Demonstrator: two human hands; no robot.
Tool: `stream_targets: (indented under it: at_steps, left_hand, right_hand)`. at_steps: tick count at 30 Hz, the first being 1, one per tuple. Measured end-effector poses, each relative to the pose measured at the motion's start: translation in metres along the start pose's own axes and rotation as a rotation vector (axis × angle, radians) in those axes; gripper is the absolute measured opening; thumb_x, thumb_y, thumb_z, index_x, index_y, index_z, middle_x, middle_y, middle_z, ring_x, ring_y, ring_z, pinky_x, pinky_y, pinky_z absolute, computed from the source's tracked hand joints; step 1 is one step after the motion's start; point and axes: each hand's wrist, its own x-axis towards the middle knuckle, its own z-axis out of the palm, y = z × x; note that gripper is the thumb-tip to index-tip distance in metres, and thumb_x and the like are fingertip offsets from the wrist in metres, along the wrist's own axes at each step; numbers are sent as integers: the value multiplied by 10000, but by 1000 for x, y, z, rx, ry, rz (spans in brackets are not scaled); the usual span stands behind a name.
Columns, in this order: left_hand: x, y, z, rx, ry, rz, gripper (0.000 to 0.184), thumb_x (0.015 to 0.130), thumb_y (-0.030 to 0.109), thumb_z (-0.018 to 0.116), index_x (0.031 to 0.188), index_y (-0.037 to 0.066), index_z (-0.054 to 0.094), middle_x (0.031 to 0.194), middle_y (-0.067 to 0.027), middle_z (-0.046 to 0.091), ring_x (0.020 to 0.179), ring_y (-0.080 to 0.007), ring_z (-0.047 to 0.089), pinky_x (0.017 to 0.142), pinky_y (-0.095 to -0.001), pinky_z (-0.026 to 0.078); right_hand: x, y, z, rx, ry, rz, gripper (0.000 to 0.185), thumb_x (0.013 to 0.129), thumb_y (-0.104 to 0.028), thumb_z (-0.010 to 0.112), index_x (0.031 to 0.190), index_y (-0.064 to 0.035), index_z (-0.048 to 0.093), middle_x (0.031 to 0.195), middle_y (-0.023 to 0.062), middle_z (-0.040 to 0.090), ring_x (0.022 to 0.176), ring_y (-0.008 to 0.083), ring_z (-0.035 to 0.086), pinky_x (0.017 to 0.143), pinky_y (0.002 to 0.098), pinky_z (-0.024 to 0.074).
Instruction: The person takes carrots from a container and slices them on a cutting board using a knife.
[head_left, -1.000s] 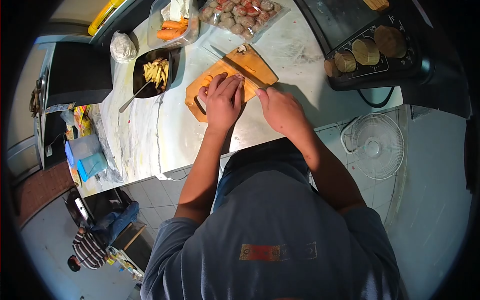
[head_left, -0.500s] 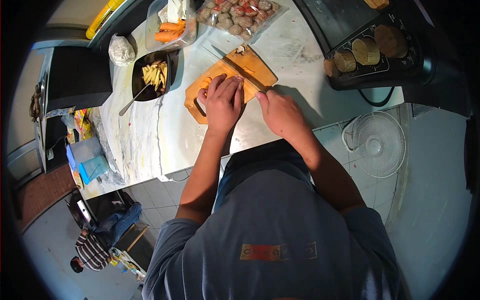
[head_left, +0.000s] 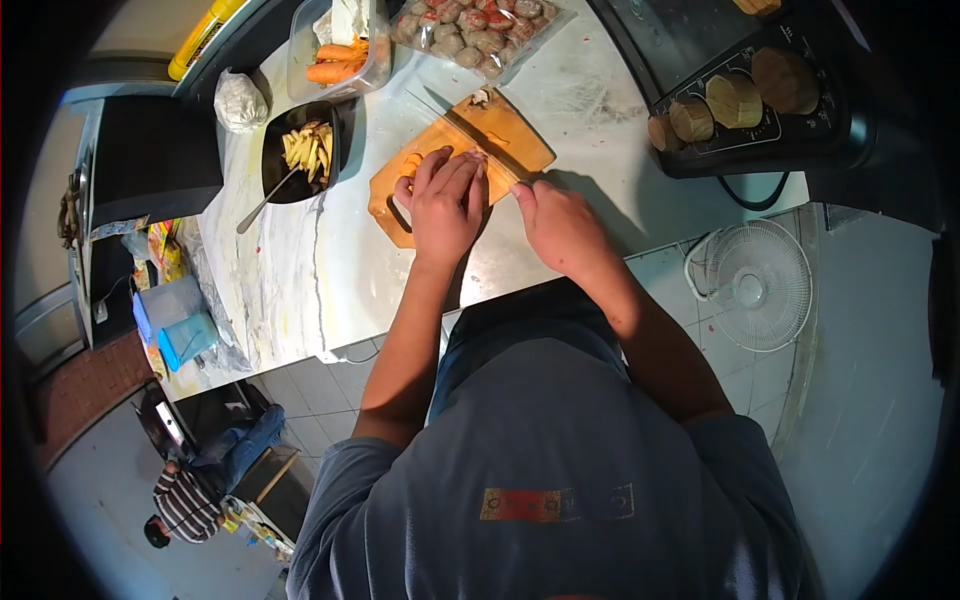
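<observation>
A wooden cutting board (head_left: 520, 150) lies at an angle on the marble counter. My left hand (head_left: 446, 205) rests on it with bent fingers pressed over a carrot (head_left: 411, 164), most of which is hidden beneath them. Closed round the handle of a knife (head_left: 455, 125) is my right hand (head_left: 562, 225), at the board's right edge. The blade runs up and left across the board, close beside my left fingertips. A small pale scrap (head_left: 481, 97) sits at the board's far end.
Left of the board stands a dark bowl (head_left: 272, 180) of pale cut strips with a spoon. Behind are a plastic container (head_left: 300, 85) with carrots and a bag of meatballs (head_left: 475, 45). A black appliance with wooden knobs (head_left: 733, 102) stands right. A person (head_left: 188, 503) sits lower left.
</observation>
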Motion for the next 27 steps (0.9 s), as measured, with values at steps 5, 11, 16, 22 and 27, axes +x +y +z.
stream_targets:
  at_steps: [5,11,16,22,27]
  left_hand:
    - [0,0,1,5,-14,-15,152,844,139,674,986,132,728,1045,38,708,1087,-182,591,879,-387,285]
    - [0,0,0,11,6,-16,155,845,154,678,991,134,729,1047,40,709,1085,-180,591,872,-379,285]
    - [0,2,1,27,25,-7,151,843,152,682,985,135,730,1043,39,710,1067,-173,597,858,-375,290]
    - [0,0,0,6,22,1,135,835,150,688,964,122,717,1041,28,698,1064,-192,589,876,-391,302]
    - [0,2,0,5,24,-7,137,835,151,684,964,119,714,1040,29,697,1066,-191,588,875,-392,304]
  right_hand:
    - [0,-1,-5,22,-19,12,479,1009,-393,417,917,33,616,871,290,651,892,480,608,821,534,472]
    - [7,13,6,-32,36,-72,500,1021,-401,378,874,23,599,841,284,639,843,488,600,783,536,465]
    - [1,6,3,-50,49,-30,500,1019,-415,374,895,15,597,866,275,647,863,485,600,799,539,462]
    - [-5,7,3,-87,49,7,499,1016,-423,374,911,11,597,892,268,652,878,483,600,808,542,460]
    - [-3,8,-1,-31,52,-10,495,1016,-413,374,906,16,597,884,278,643,868,484,596,802,536,458]
